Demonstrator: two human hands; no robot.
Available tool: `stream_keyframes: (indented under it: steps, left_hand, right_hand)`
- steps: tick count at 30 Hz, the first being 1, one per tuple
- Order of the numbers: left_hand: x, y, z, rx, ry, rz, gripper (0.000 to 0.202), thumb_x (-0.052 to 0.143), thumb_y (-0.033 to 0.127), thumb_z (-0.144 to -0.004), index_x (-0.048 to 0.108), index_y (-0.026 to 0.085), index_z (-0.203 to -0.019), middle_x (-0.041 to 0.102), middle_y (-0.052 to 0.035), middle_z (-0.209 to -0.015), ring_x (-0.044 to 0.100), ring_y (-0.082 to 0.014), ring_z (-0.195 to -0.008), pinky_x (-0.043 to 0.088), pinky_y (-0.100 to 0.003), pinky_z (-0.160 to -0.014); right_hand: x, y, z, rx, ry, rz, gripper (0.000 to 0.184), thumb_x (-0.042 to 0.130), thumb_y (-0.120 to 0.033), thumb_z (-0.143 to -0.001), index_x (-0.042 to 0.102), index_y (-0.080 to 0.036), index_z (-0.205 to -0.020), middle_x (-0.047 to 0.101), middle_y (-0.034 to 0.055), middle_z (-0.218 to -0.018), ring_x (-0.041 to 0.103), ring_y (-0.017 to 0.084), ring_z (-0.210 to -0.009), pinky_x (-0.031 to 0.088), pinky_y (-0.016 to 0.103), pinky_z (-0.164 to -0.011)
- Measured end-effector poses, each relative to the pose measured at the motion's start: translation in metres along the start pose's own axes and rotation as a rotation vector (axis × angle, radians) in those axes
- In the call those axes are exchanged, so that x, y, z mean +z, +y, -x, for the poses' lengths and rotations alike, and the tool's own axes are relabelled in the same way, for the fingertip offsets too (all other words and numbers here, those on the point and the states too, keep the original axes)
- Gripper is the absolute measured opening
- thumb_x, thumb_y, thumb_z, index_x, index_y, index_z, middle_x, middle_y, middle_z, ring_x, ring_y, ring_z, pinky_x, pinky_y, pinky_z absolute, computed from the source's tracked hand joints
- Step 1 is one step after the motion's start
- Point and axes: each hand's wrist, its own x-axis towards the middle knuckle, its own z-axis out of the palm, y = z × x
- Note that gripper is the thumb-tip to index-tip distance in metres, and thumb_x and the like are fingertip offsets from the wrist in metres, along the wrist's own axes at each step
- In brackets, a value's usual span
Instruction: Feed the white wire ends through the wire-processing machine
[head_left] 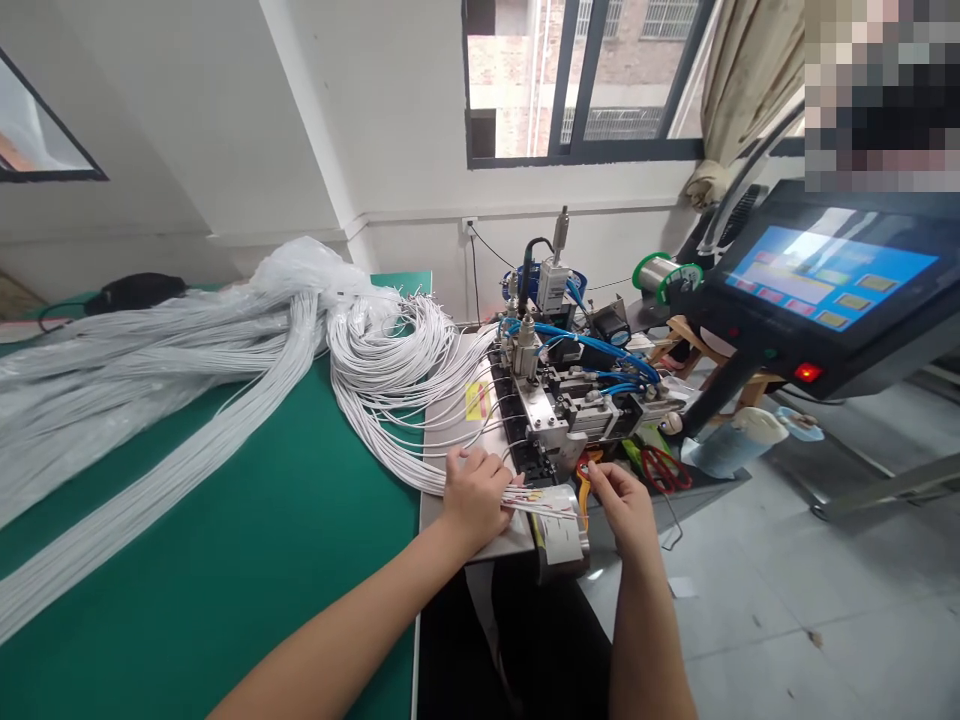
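My left hand [476,500] is closed around a bundle of thin white cables [405,470] at the table's edge. Their stripped ends [536,497], with small coloured wires showing, stick out to the right over a rounded metal part [562,560]. My right hand [624,505] has thumb and forefinger pinched together just beyond these ends. Whatever is between the fingertips is too small to make out. Right beside them is an orange-handled hand tool [583,490]; whether the fingers touch it is unclear. A machine with metal cylinders and blue air hoses [592,400] stands just behind both hands.
Coiled white cables [390,350] and a plastic-wrapped cable bundle [150,340] lie on the green table [300,580]. At right are a touchscreen panel [832,280], a wire spool [666,275], red-handled scissors [666,468] and a bluish roll [739,440]. Part of a person shows top right.
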Motion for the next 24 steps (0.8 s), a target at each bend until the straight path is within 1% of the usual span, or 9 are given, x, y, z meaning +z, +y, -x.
stream_keyframes:
  steps: [5,8,11,14,19,21,24]
  left_hand:
    - [0.002,-0.002,0.0,0.043,0.025,0.018,0.029,0.051,0.027,-0.089,0.058,0.018,-0.062,0.064,-0.0018,-0.066,0.051,-0.0166,-0.072,0.027,-0.038,-0.079]
    - [0.001,-0.002,0.001,0.034,0.062,0.02,0.031,0.052,0.027,-0.089,0.056,0.018,-0.059,0.062,-0.0009,-0.061,0.051,-0.0164,-0.071,0.026,-0.038,-0.078]
    - [0.0,-0.002,0.002,0.032,0.088,0.033,0.033,0.051,0.029,-0.09,0.054,0.018,-0.058,0.061,0.0001,-0.058,0.052,-0.0158,-0.068,0.026,-0.038,-0.078]
    - [-0.001,-0.003,0.004,0.02,0.095,0.068,0.035,0.047,0.03,-0.091,0.052,0.018,-0.058,0.059,0.0003,-0.057,0.051,-0.0148,-0.065,0.026,-0.036,-0.075]
    - [0.0,-0.008,0.008,-0.046,0.126,0.209,0.032,0.04,0.031,-0.092,0.051,0.019,-0.064,0.056,0.001,-0.057,0.049,-0.0132,-0.057,0.03,-0.032,-0.071]
    - [0.001,-0.01,0.009,-0.052,0.158,0.244,0.029,0.041,0.032,-0.091,0.051,0.02,-0.068,0.057,0.0005,-0.059,0.05,-0.0142,-0.057,0.033,-0.031,-0.07]
    - [0.002,-0.01,0.011,-0.053,0.185,0.244,0.026,0.043,0.034,-0.091,0.052,0.021,-0.071,0.06,-0.0018,-0.064,0.053,-0.0168,-0.062,0.035,-0.029,-0.065]
  right_hand:
    - [-0.003,-0.002,0.002,-0.033,0.053,0.039,0.04,0.058,-0.057,-0.081,0.062,-0.019,-0.071,0.056,0.0018,-0.063,0.052,0.016,-0.059,0.041,0.026,-0.054]
    - [-0.005,-0.009,0.006,-0.039,0.094,0.039,0.042,0.056,-0.06,-0.08,0.06,-0.019,-0.071,0.055,0.0031,-0.062,0.052,0.017,-0.058,0.041,0.026,-0.05]
    - [-0.007,-0.019,0.009,-0.04,0.152,0.016,0.039,0.056,-0.057,-0.082,0.058,-0.019,-0.071,0.053,0.0028,-0.06,0.05,0.017,-0.057,0.039,0.025,-0.047]
    - [-0.011,-0.028,0.011,-0.044,0.183,-0.019,0.035,0.057,-0.051,-0.083,0.056,-0.019,-0.069,0.049,0.0014,-0.06,0.045,0.014,-0.055,0.037,0.024,-0.047]
    - [-0.021,-0.034,0.018,-0.007,0.163,-0.028,0.034,0.061,-0.048,-0.082,0.056,-0.018,-0.066,0.047,-0.0001,-0.06,0.041,0.012,-0.055,0.034,0.024,-0.049]
    - [-0.025,-0.037,0.022,0.017,0.151,0.002,0.034,0.061,-0.048,-0.082,0.056,-0.019,-0.066,0.046,-0.0009,-0.058,0.04,0.013,-0.055,0.032,0.025,-0.049]
    - [-0.03,-0.041,0.031,0.006,0.135,0.028,0.034,0.06,-0.048,-0.083,0.055,-0.019,-0.066,0.047,-0.0011,-0.06,0.041,0.013,-0.057,0.032,0.025,-0.052]
